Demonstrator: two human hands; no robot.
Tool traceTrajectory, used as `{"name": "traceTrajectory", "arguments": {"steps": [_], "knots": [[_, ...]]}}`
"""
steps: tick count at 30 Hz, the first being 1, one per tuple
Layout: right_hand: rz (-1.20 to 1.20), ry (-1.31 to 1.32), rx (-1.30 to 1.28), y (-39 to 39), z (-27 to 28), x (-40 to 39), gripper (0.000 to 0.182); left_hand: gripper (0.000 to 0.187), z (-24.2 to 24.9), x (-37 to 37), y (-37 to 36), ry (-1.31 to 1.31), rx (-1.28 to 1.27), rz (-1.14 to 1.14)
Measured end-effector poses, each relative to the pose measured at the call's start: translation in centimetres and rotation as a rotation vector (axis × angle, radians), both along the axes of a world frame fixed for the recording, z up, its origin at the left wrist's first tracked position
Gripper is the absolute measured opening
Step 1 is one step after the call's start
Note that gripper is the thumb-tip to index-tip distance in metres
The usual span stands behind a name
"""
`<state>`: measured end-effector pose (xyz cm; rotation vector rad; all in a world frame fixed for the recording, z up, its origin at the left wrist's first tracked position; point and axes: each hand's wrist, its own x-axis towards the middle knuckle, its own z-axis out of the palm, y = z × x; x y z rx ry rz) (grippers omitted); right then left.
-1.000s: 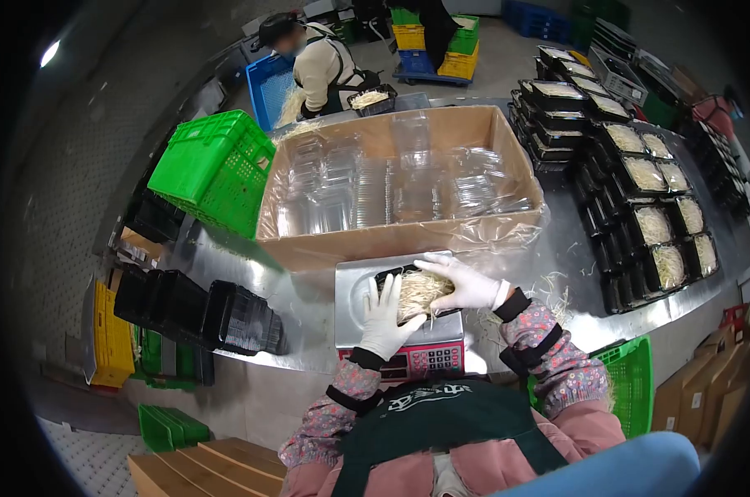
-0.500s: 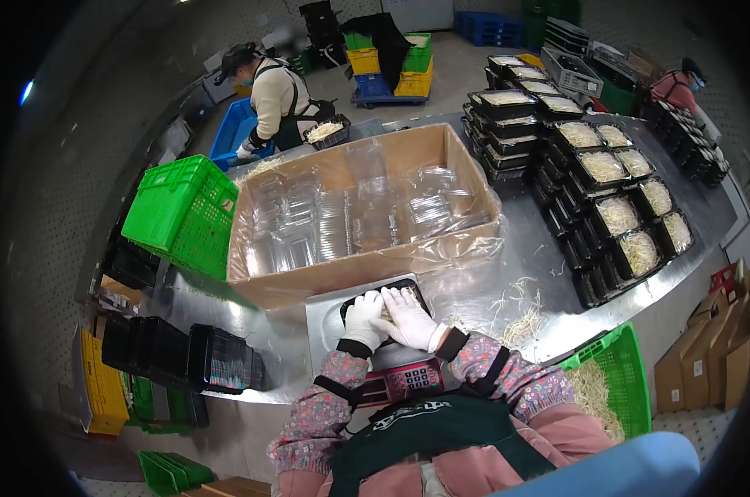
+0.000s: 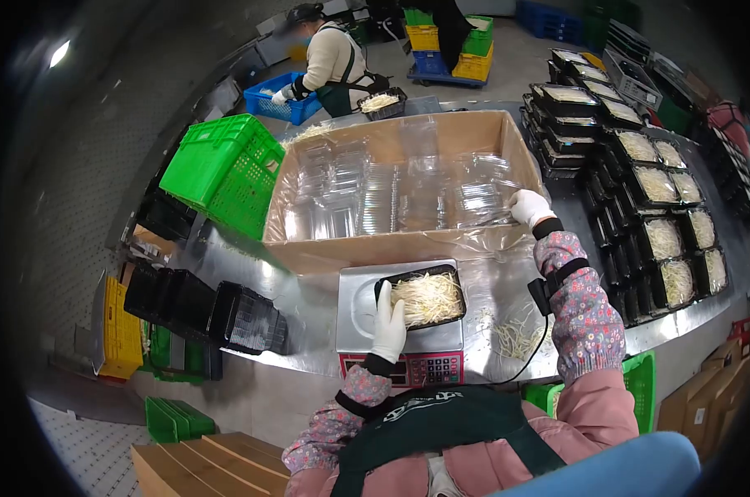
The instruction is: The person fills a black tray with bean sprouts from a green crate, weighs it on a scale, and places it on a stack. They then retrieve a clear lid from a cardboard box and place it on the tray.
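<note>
My left hand (image 3: pixel 389 325), in a white glove, grips the left end of a black tray of bean sprouts (image 3: pixel 429 300), its thumb and fingers at the rim. The tray rests on the metal plate of a scale (image 3: pixel 358 286) with a red keypad panel. My right hand (image 3: pixel 530 208), also gloved, is at the right front corner of a cardboard box (image 3: pixel 342 257), fingers closed at the edge of the plastic liner; what they hold is too small to make out. Inside the box stand clear plastic lids (image 3: pixel 379 199).
Filled trays (image 3: pixel 663 240) are stacked at the right, empty black trays (image 3: pixel 247 319) at the left. A green crate (image 3: pixel 226 166) leans beside the box. Loose sprouts (image 3: pixel 516 340) lie right of the scale. A co-worker (image 3: pixel 334 58) stands behind a blue crate (image 3: pixel 271 103).
My right hand has left the tray and reached up and right to the box corner. My left hand has shifted to the tray's left end. The view has turned, uncovering the sprouts.
</note>
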<state>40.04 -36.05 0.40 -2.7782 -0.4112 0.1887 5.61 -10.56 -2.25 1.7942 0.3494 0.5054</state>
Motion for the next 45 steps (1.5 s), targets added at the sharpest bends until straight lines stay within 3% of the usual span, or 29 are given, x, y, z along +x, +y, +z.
{"name": "traceTrajectory", "arguments": {"steps": [2,4,6,7,8,11,13,14,16,17,22,24,26,28,29,30,32,36,38,39,40,42,44,45], "knots": [[0.066,-0.070,-0.083,0.4,3.1,-2.1,0.021,0.048,-0.9,0.7,0.4,0.109,0.059,-0.030],[0.110,-0.205,-0.098,-0.1,3.7,-2.7,0.016,0.048,-2.9,1.0,1.7,0.055,0.057,-0.045],[0.278,-0.464,-0.059,-1.4,6.3,-3.7,0.012,0.049,-2.3,0.5,3.3,0.023,-0.619,-0.062],[0.285,-0.525,0.029,-2.0,7.7,-4.4,0.010,0.048,3.0,-0.1,2.0,0.051,-0.686,-0.021],[0.290,-0.585,0.118,-2.7,9.3,-5.3,0.008,0.048,1.5,-0.7,3.8,-0.050,-0.730,-0.128],[0.228,-0.518,0.319,-4.0,13.6,-8.3,0.012,0.056,3.9,-2.0,4.6,-0.065,-0.514,-0.161],[0.132,-0.387,0.515,-4.1,14.8,-9.4,0.013,0.090,3.9,-2.0,4.6,0.112,0.225,-0.237],[0.090,-0.291,0.654,-4.0,15.1,-9.8,0.013,0.090,4.0,-1.7,4.3,0.110,0.221,-0.241],[0.161,-0.309,0.877,-2.9,15.0,-10.6,0.011,0.121,5.0,0.0,3.4,0.280,0.832,-0.277],[0.169,-0.250,0.955,-2.3,15.5,-11.6,0.009,0.133,4.8,1.1,3.5,0.335,0.883,-0.272],[0.201,-0.139,1.109,-0.2,16.1,-14.5,0.010,0.137,4.4,3.3,3.6,0.496,0.981,-0.340],[0.226,-0.151,1.134,0.0,16.1,-15.9,0.010,0.138,3.9,2.8,4.4,0.361,0.866,-0.328],[0.240,-0.121,1.172,-0.1,16.1,-17.0,0.010,0.132,5.5,1.7,5.1,0.348,0.921,-0.301],[0.381,-0.136,1.265,0.2,16.3,-18.5,0.012,0.117,6.2,0.8,6.3,0.122,0.117,-0.371],[0.414,-0.089,1.226,0.4,16.4,-19.6,0.015,0.092,6.6,0.5,6.7,0.008,-0.137,-0.286],[0.509,-0.064,1.199,1.1,16.7,-20.8,0.015,0.077,8.1,0.8,7.7,0.097,-0.852,-0.308],[0.832,-0.042,1.079,2.2,14.9,-21.3,0.015,0.067,13.2,-1.3,6.1,0.080,-1.073,-0.444],[1.064,0.108,0.936,3.1,11.9,-22.0,0.023,0.067,11.1,-2.0,6.6,0.206,-0.822,-0.423],[0.910,0.360,0.957,1.9,10.8,-21.7,0.042,0.069,9.7,-2.5,4.9,0.008,-0.609,-0.228],[0.741,0.671,1.067,1.1,9.2,-21.6,0.061,0.074,9.4,-2.9,3.6,-0.021,-0.536,-0.220],[0.742,0.667,1.063,1.3,7.8,-22.0,0.061,0.080,8.9,-3.3,2.4,-0.012,-0.538,-0.259],[0.331,0.628,1.072,1.6,4.9,-23.4,0.066,0.087,6.8,-3.2,-0.1,-0.030,-0.529,-0.286],[0.289,0.476,1.082,2.3,2.2,-23.4,0.058,0.091,4.8,-2.2,-0.7,-0.048,-0.535,-0.329],[0.230,0.299,0.961,2.5,0.7,-22.8,0.051,0.082,5.0,-1.7,-1.0,-0.018,-0.550,-0.289]]}}
